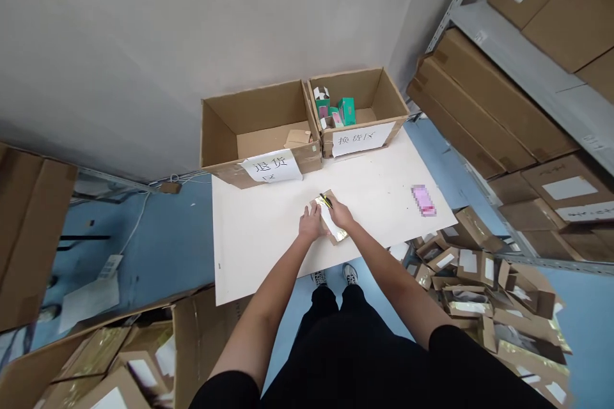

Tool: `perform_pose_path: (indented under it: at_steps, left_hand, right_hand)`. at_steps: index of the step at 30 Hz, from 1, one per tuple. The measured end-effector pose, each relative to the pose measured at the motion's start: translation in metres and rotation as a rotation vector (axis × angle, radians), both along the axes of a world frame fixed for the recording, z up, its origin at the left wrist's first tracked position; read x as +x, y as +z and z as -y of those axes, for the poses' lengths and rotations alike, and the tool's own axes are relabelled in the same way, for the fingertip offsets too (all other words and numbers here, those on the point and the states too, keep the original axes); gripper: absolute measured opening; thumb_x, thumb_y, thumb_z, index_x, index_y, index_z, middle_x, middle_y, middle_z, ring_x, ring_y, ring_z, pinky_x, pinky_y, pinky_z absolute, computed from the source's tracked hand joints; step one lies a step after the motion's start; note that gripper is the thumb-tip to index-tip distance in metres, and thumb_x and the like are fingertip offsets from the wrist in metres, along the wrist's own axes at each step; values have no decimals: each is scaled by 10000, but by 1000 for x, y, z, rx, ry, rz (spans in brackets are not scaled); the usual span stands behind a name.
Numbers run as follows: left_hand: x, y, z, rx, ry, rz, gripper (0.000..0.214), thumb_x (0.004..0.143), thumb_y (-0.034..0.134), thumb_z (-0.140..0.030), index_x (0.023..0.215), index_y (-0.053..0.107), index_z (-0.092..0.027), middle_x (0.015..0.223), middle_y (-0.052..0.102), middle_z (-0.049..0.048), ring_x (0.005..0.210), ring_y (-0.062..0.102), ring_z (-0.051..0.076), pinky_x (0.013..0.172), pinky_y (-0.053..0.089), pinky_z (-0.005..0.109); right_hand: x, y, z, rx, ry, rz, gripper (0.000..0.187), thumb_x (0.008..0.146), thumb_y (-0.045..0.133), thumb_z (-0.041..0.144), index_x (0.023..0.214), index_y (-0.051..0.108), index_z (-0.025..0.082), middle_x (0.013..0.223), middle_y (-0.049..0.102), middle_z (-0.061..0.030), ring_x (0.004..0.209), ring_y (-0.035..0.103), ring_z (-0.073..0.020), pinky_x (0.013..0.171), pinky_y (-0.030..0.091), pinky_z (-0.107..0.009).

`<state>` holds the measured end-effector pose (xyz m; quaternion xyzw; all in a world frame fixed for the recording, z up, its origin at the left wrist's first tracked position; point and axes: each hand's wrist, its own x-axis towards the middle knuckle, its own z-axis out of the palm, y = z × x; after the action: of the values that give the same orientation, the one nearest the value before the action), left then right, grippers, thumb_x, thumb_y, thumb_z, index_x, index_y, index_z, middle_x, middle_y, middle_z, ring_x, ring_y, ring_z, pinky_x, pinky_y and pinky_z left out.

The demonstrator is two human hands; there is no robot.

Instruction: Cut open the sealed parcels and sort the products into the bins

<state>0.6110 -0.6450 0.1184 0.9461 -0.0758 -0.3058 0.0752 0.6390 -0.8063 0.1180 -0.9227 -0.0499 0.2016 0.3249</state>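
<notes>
A small cardboard box (pixel 332 224), with a white label and shiny tape on top, lies near the middle of the white table (pixel 259 230). My left hand (pixel 310 222) grips its left side, fingertips resting on the edge. In my right hand (pixel 340 213) is a yellow and black utility knife (pixel 326 200), held over the far end of the box. Whether its blade touches the tape is too small to tell. Behind the box stand two open cartons with handwritten signs, the left carton (pixel 218 169) and the right carton (pixel 393 134).
Several green and white small boxes (pixel 347 111) sit in the right carton. A blurred pink object (pixel 423 200) lies at the table's right. Opened boxes (pixel 480 307) are heaped on the floor at right, beside shelving (pixel 508 57). A large carton of parcels (pixel 185 345) stands at lower left.
</notes>
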Motion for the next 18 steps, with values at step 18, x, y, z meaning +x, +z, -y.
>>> perform_pose_path:
  at_steps: [18]
  left_hand:
    - [2, -8, 1, -94, 20, 78, 1324, 651, 884, -639, 1721, 185, -294, 1790, 154, 133, 1552, 214, 538, 1156, 405, 590]
  right_hand:
    - [-76, 56, 22, -548, 139, -288, 541, 901, 669, 156, 1428, 585, 248, 1150, 761, -161, 1033, 744, -326, 760, 518, -324]
